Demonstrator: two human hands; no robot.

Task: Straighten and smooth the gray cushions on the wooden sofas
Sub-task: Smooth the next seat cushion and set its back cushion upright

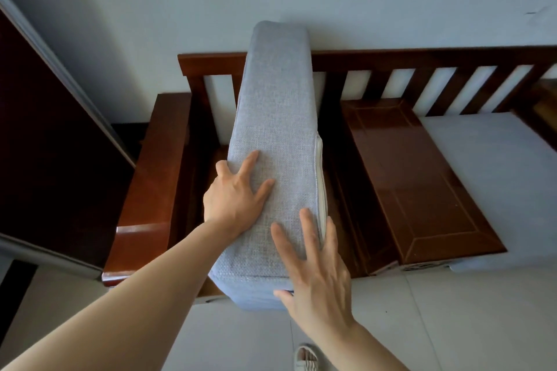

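A long gray cushion stands on its edge on the leftmost seat of the wooden sofa, its far end rising above the backrest. My left hand lies on the cushion's upper face, with spread fingers and the outer fingers curling over the left edge. Near the cushion's front corner, my right hand is flat on it with straight fingers, the thumb at the front face. A second gray cushion lies flat on the seat to the right.
A glossy wooden panel divides the two seats. The sofa's left armrest sits beside a dark cabinet. The wall is right behind the backrest. Pale floor tiles and a sandalled foot are below.
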